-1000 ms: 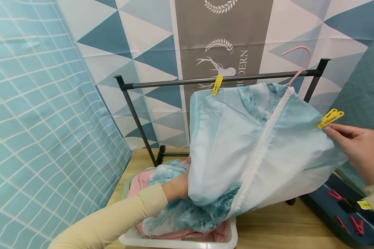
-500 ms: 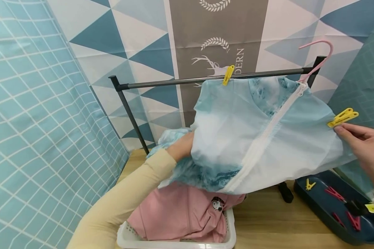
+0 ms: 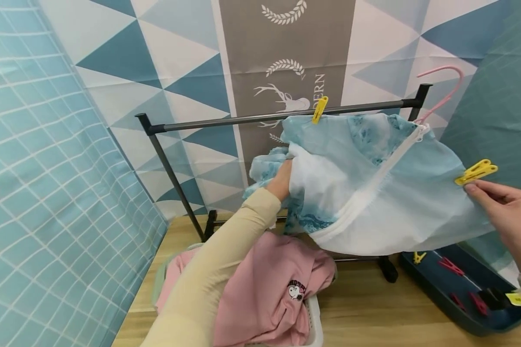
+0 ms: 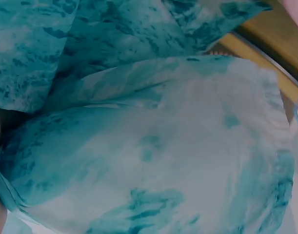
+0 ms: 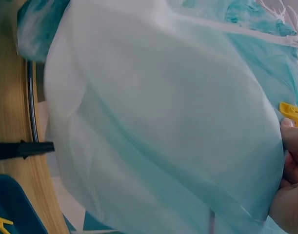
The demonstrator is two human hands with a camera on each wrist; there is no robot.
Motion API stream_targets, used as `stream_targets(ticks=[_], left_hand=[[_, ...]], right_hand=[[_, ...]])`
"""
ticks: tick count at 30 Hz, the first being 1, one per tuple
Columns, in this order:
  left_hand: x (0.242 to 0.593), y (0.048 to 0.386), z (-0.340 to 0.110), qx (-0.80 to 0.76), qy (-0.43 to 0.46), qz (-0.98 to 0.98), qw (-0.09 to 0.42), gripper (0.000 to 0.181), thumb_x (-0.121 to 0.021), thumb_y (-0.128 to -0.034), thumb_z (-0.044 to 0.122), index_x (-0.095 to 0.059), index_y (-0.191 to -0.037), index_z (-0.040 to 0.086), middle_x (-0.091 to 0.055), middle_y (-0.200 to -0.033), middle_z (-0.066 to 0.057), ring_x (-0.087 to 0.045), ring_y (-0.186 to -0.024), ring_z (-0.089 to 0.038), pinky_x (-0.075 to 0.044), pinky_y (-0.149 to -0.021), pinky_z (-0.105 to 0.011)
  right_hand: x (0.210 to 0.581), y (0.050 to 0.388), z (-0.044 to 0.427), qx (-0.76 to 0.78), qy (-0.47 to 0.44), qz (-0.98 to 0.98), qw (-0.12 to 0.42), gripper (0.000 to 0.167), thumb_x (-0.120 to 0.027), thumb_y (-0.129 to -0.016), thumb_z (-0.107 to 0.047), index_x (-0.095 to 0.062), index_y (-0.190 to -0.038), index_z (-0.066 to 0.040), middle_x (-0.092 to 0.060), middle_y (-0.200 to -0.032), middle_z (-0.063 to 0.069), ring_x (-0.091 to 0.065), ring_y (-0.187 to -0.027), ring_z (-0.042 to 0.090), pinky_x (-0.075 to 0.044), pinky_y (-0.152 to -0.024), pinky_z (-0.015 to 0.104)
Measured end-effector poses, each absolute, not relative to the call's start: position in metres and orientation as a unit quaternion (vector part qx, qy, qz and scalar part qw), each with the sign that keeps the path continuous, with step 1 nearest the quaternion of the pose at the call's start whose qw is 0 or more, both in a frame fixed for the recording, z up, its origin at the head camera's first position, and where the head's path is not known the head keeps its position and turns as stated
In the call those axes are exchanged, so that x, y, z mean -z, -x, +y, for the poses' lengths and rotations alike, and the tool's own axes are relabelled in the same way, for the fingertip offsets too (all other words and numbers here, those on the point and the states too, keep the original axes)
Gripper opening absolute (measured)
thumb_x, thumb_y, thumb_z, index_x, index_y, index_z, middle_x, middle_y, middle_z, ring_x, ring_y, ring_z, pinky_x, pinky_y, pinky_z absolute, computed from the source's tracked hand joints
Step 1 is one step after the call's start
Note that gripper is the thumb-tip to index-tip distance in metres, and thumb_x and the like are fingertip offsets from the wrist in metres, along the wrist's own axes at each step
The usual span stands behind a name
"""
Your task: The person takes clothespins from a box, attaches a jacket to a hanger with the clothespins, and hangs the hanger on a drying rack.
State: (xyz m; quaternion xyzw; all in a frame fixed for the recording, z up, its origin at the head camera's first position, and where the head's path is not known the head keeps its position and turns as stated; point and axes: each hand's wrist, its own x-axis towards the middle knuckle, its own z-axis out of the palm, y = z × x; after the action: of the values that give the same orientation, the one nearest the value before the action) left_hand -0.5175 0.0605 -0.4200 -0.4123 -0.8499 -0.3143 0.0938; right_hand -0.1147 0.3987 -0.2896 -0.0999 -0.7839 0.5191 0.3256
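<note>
One pale blue and white zip-up jacket (image 3: 399, 212) is held up in front of and below the crossbar of a black metal rack (image 3: 217, 122), its shoulder line running roughly along that bar. Its pink hanger hook (image 3: 444, 102) rises by the rack's right end, free tip toward the bar and apparently not over it. The right hand (image 3: 503, 200) is nearer the hook; its thumb and fingers pinch the shoulder edge, the jacket lying leftward of them. The left hand (image 3: 282, 180), below the rack's crossbar, goes in behind the jacket; its fingers are hidden, so their hold cannot be told.

Counted: two yellow plastic clothespins (image 3: 320, 110) on the shoulders; below the crossbar, on one wooden counter (image 3: 356, 313), one white basket (image 3: 316, 323) with one pink garment (image 3: 278, 284) visible; right of the rack's foot, one dark blue tray (image 3: 482, 328) with one yellow clothespin (image 3: 418, 258) and at least three dark-pink clothespins (image 3: 451, 266).
</note>
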Motion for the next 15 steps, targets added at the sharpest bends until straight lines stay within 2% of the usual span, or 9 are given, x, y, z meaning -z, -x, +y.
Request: stream_targets(ticks=[2,3,5,7,8,10,13,14,15], left_hand=[[0.453,0.551,0.079,0.292,0.384,-0.870,0.103,0.042,-0.059,-0.1041,0.012,-0.056,-0.064,0.022,-0.059,-0.065,0.005,-0.052,-0.059,-0.009,-0.043,-0.057,-0.025],[0.466,0.564,0.090,0.239,0.367,-0.890,0.128,0.039,-0.059,-0.1045,0.015,-0.058,-0.067,0.024,-0.062,-0.069,0.006,-0.056,-0.064,-0.010,-0.046,-0.061,-0.026],[0.496,0.588,0.108,0.205,0.332,-0.911,0.133,0.033,-0.059,-0.1053,0.017,-0.064,-0.074,0.024,-0.068,-0.079,0.005,-0.063,-0.073,-0.013,-0.052,-0.067,-0.029],[0.534,0.618,0.125,0.178,0.309,-0.922,0.150,0.028,-0.054,-0.1072,0.016,-0.069,-0.085,0.023,-0.071,-0.090,0.002,-0.067,-0.083,-0.017,-0.057,-0.076,-0.034],[0.553,0.633,0.132,0.175,0.307,-0.922,0.160,0.026,-0.051,-0.1084,0.018,-0.070,-0.092,0.023,-0.073,-0.096,0.001,-0.068,-0.089,-0.018,-0.057,-0.080,-0.036],[0.576,0.644,0.139,0.185,0.302,-0.924,0.145,0.024,-0.048,-0.1101,0.019,-0.071,-0.105,0.023,-0.072,-0.108,-0.001,-0.068,-0.098,-0.021,-0.057,-0.088,-0.039],[0.582,0.627,0.138,0.161,0.332,-0.914,0.165,0.029,-0.039,-0.1123,0.018,-0.067,-0.122,0.019,-0.069,-0.121,-0.004,-0.065,-0.110,-0.023,-0.053,-0.098,-0.038],[0.561,0.593,0.131,0.212,0.326,-0.917,0.093,0.030,-0.041,-0.1123,0.023,-0.065,-0.128,0.017,-0.068,-0.126,-0.005,-0.064,-0.115,-0.022,-0.051,-0.102,-0.036],[0.540,0.560,0.128,0.305,0.314,-0.899,0.023,0.032,-0.040,-0.1123,0.025,-0.062,-0.133,0.014,-0.066,-0.132,-0.006,-0.062,-0.121,-0.022,-0.048,-0.107,-0.035]], right_hand=[[0.289,0.112,0.398,-0.510,0.118,-0.790,0.319,0.043,-0.062,-0.102,-0.011,-0.067,-0.085,-0.051,-0.059,-0.077,-0.044,-0.054,-0.069,-0.018,-0.043,-0.061,-0.001],[0.289,0.111,0.397,-0.500,0.129,-0.796,0.315,0.038,-0.063,-0.102,-0.013,-0.070,-0.091,-0.048,-0.057,-0.077,-0.045,-0.053,-0.070,-0.018,-0.042,-0.061,-0.002],[0.289,0.110,0.398,-0.475,0.149,-0.809,0.312,0.028,-0.061,-0.103,-0.013,-0.076,-0.112,-0.035,-0.053,-0.075,-0.048,-0.051,-0.071,-0.019,-0.041,-0.062,-0.003],[0.292,0.108,0.400,-0.454,0.170,-0.820,0.305,0.030,-0.060,-0.104,-0.017,-0.070,-0.132,-0.015,-0.049,-0.076,-0.050,-0.049,-0.073,-0.019,-0.042,-0.064,-0.003],[0.294,0.107,0.402,-0.454,0.176,-0.819,0.303,0.031,-0.060,-0.104,-0.019,-0.069,-0.133,-0.015,-0.049,-0.075,-0.050,-0.049,-0.073,-0.019,-0.042,-0.063,-0.003],[0.297,0.106,0.404,-0.454,0.182,-0.817,0.304,0.037,-0.060,-0.104,-0.018,-0.063,-0.138,-0.003,-0.049,-0.076,-0.050,-0.049,-0.073,-0.019,-0.042,-0.064,-0.003],[0.300,0.104,0.405,-0.490,0.181,-0.796,0.304,0.026,-0.062,-0.103,-0.014,-0.076,-0.118,-0.031,-0.054,-0.076,-0.047,-0.051,-0.073,-0.020,-0.044,-0.062,-0.002],[0.301,0.103,0.404,-0.502,0.175,-0.789,0.308,0.030,-0.062,-0.102,-0.012,-0.077,-0.107,-0.037,-0.056,-0.076,-0.046,-0.052,-0.072,-0.021,-0.043,-0.061,-0.002],[0.301,0.102,0.403,-0.501,0.172,-0.789,0.312,0.030,-0.062,-0.102,-0.010,-0.077,-0.108,-0.036,-0.057,-0.077,-0.046,-0.052,-0.073,-0.022,-0.043,-0.061,-0.002]])
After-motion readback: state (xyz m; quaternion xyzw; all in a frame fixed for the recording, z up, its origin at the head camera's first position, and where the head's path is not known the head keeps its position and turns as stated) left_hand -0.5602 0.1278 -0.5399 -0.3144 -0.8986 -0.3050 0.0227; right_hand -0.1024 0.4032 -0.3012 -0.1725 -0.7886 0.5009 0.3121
